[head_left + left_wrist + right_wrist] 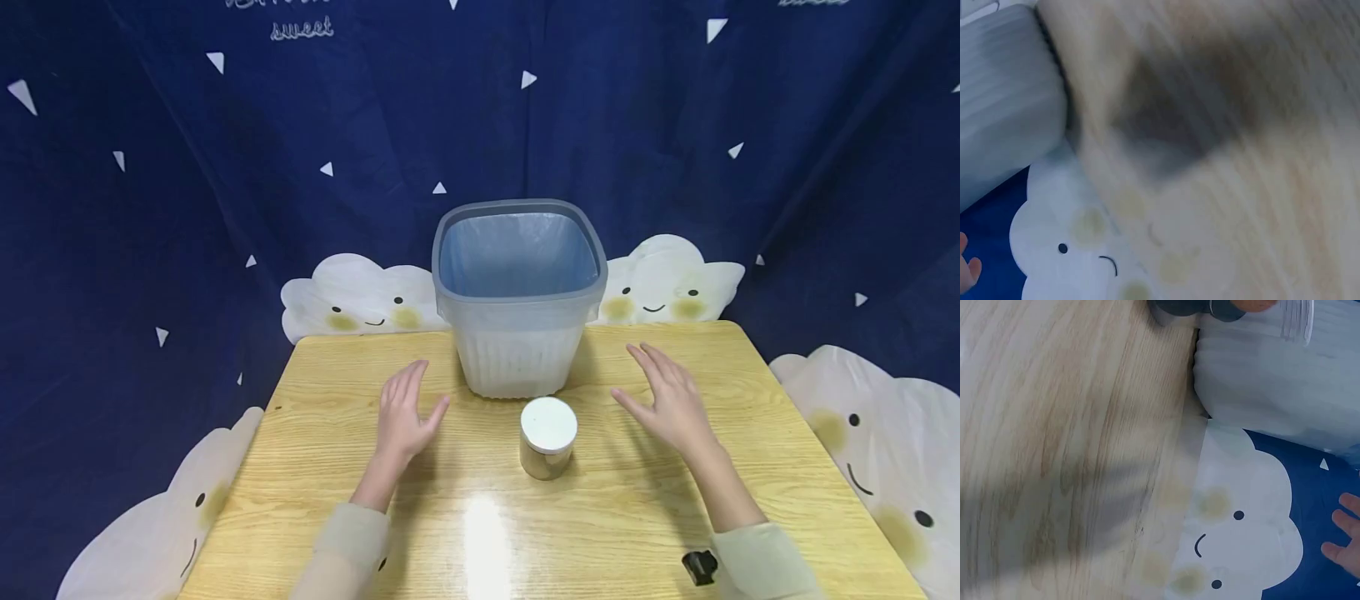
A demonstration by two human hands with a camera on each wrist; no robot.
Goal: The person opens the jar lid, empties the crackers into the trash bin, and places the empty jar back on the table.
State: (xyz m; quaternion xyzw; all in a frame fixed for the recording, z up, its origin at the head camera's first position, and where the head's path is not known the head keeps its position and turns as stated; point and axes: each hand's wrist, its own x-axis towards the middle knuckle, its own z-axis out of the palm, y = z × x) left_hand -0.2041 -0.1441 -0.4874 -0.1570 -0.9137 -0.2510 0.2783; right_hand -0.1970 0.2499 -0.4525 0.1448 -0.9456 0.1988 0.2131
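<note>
A small round jar (548, 438) with a white lid stands upright on the wooden bench (315, 467), just in front of the grey bin (519, 296), which is lined with a thin plastic bag. The left hand (402, 414) hovers to the left of the jar and the right hand (670, 398) to the right of it; both have their fingers spread and relaxed, and neither touches or holds anything. The jar looks light and stiff. Its side seems shiny, so it may be a little slippery, and I cannot tell whether it is glass or metal. I think the safest place to take hold is around the side, below the lid, with thumb and fingers on opposite sides.
</note>
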